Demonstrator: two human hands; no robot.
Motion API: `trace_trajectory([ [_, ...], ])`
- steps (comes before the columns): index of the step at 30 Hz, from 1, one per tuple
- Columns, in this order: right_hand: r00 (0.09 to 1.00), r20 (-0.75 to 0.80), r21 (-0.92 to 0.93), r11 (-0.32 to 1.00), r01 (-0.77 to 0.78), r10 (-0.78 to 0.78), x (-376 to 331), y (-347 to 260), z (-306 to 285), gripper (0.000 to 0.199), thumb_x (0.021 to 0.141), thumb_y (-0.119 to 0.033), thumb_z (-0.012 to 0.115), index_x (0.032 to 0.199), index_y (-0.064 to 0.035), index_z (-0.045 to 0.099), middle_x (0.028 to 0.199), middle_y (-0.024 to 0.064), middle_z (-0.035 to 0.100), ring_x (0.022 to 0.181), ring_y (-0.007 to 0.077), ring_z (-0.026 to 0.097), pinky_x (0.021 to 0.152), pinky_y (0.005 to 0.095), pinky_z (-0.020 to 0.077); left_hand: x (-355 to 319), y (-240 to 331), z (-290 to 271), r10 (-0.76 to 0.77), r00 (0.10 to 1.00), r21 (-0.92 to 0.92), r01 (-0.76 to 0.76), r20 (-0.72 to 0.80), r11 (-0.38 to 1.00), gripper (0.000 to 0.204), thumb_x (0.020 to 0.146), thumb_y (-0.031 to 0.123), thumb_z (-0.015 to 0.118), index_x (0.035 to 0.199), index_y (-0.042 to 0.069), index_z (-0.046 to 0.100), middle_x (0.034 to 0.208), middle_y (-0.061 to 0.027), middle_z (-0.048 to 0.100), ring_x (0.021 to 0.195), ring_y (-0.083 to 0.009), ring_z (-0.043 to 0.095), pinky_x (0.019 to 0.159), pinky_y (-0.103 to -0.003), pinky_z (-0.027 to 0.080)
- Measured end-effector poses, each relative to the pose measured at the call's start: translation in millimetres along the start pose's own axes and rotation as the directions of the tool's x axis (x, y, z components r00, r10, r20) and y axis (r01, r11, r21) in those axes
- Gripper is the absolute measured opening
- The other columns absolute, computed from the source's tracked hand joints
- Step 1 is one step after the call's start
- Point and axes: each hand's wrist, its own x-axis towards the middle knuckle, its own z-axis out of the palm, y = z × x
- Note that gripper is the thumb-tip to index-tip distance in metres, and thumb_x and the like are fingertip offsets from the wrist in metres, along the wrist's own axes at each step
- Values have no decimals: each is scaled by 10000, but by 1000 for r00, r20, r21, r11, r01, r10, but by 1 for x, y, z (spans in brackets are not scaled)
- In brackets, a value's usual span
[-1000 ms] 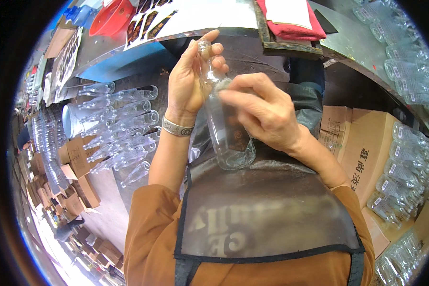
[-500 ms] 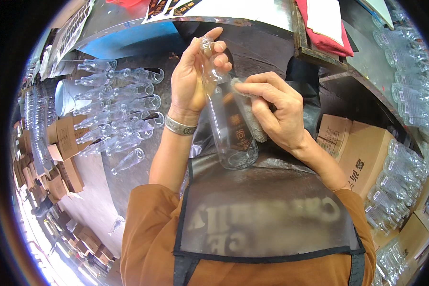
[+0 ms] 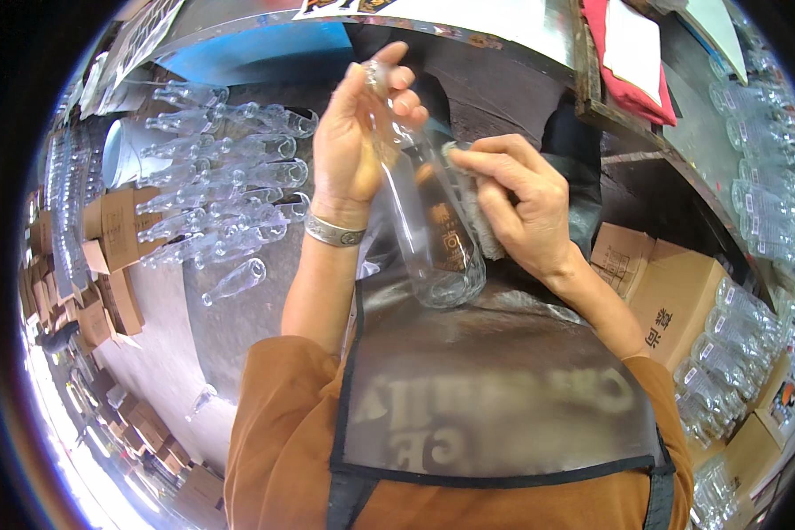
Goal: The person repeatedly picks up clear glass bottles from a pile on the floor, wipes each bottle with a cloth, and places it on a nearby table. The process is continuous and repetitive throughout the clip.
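Observation:
A clear glass bottle [image 3: 415,225] with a dark and gold label slants across the middle of the view, its neck up and away from me, its base close to my apron. My left hand [image 3: 362,132] is wrapped round the neck and shoulder, with the fingertips showing past the mouth. In my right hand [image 3: 523,199] a grey cloth [image 3: 481,208] is pinched between thumb and fingers, along the bottle's right side. Part of the cloth is hidden by the hand and seen through glass, so I cannot tell whether it presses on the bottle.
Several clear bottles [image 3: 230,190] stand on the floor at left beside a white bucket [image 3: 132,155]. At right are cardboard boxes [image 3: 667,300] and more bottles [image 3: 733,353]. A workbench edge [image 3: 468,37] runs across the far side, with a red cloth [image 3: 623,71] on its right part.
The view has shifted slightly. My left hand still grips the bottle by its neck, and my right hand with the cloth has moved a little to the right.

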Motion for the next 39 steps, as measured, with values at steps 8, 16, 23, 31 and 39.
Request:
trace_trajectory([
  [8, 986, -19, 156, 975, -160, 165, 7, 15, -6, 280, 884, 74, 530, 1079, 4, 718, 1012, 95, 662, 899, 142, 626, 781, 238, 481, -129, 115, -32, 625, 755, 840, -198, -198, 506, 501, 1048, 279, 502, 1408, -60, 419, 1061, -77, 616, 933, -186, 588, 873, -345, 480],
  [16, 981, 100, 180, 967, -183, 167, 6, 17, 12, 265, 886, 75, 534, 1068, 11, 716, 1029, 79, 665, 891, 110, 608, 776, 210, 460, -285, 97, -169, 909, 292, 937, 270, -298, 220, 293, 993, 151, 612, 1231, -8, 550, 1110, -103, 684, 963, -170, 660, 873, -279, 496],
  [23, 973, 131, 195, 958, -212, 189, 3, 18, 16, 258, 892, 74, 529, 1061, 14, 714, 1031, 82, 665, 903, 113, 608, 781, 209, 458, -305, 104, -200, 960, 201, 899, 427, -198, 96, 275, 969, 141, 632, 1213, 30, 574, 1159, -99, 682, 1012, -135, 625, 863, -270, 486],
  [31, 979, 105, 252, 947, -198, 177, -6, 34, 19, 311, 831, 67, 510, 1038, -11, 729, 1026, 101, 684, 913, 168, 643, 797, 269, 508, -312, 109, -194, 983, 111, 720, 693, -143, 27, 419, 903, 124, 701, 1293, 37, 572, 1294, -138, 605, 1186, -253, 573, 1014, -374, 457],
  [39, 969, 78, 423, 872, -246, 235, -13, 68, -23, 272, 841, 5, 551, 1052, -15, 721, 1011, 116, 709, 951, 208, 672, 859, 324, 530, -97, 100, -37, 844, 428, 865, 229, 323, -447, 393, 979, 42, 562, 1357, -44, 501, 1382, -177, 551, 1278, -284, 532, 1110, -390, 411],
])
